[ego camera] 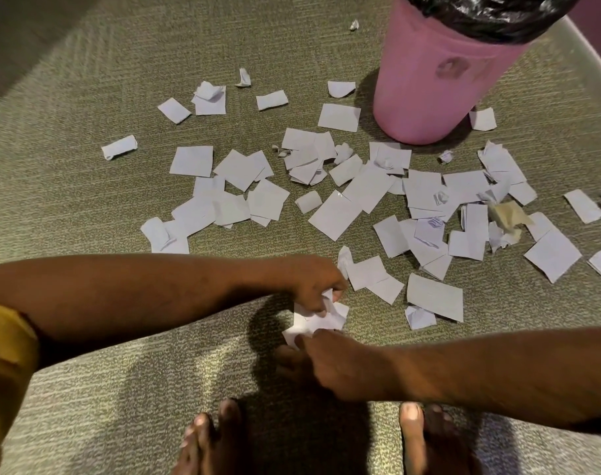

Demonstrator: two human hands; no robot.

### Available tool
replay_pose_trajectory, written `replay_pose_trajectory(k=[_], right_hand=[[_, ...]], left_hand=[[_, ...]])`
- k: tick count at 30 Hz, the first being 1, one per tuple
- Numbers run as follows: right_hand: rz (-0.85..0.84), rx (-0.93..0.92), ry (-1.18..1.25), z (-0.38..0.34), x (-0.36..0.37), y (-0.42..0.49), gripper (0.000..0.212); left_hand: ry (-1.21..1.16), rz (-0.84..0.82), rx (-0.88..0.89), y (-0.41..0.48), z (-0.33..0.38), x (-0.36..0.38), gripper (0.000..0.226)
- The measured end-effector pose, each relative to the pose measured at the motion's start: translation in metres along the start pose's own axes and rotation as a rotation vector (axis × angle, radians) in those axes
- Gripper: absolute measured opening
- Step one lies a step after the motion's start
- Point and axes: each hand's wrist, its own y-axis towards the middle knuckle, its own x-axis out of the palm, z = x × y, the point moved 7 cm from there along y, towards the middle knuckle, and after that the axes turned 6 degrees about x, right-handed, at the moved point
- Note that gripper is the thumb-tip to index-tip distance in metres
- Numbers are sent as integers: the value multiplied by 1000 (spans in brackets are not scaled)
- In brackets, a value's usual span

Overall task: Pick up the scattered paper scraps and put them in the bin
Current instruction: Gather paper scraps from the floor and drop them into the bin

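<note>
Nearest to me, at the bottom of the view, I see the person's bare feet [216,437] on the green carpet [120,389]. Just above them the right hand [333,365] comes in from the right side, and its thumb and fingers pinch the lower edge of a bunch of scraps [321,320]. The left hand [312,282], whose arm comes out of a yellow sleeve [4,354], has its fingers curled around the top of the same bunch, so both hands hold paper and neither is free. Immediately to the right of the left hand lies a flat scrap [367,272], and a little further right a large scrap [434,296] with its long axis running left to right, slightly tilted. The left hand is the nearer one to these. Beyond them the scattered paper scraps [336,214] cover a wide band of carpet, many overlapping, some crumpled. Farthest, up and to the right of both hands, stands the pink bin [426,84] with a black liner [491,15]; its opening is cut off by the frame. I judge the task is at an early stage, and the bunch must travel forward and to the right to reach the bin.
</note>
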Motion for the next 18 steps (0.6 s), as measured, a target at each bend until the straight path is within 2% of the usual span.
replay_pose_trajectory(k=[3,4,5,6,9,12,14,18], right_hand=[[-15,-61,-90,-6,3,3,28],[-32,-16,-34,-1,4,5,26],[1,26,97,-1,-4,5,23],[40,42,117,-1,-9,6,22],[45,23,63,-1,1,11,25],[-1,-26,-136,2,12,9,28],[14,-35,-133,4,7,2,28],[199,71,-51,17,-9,-7,17]], left_hand=[[-73,-33,-61,-7,-12,-14,29],[-81,-41,-77,-9,-15,-18,30],[-87,-44,-89,-12,-18,-22,31],[-90,-40,-101,-14,-22,-26,32],[-91,-7,-144,-21,-30,-35,34],[-73,10,-187,-26,-37,-40,32],[-64,19,-197,-29,-40,-44,32],[-80,10,-217,-31,-44,-47,32]])
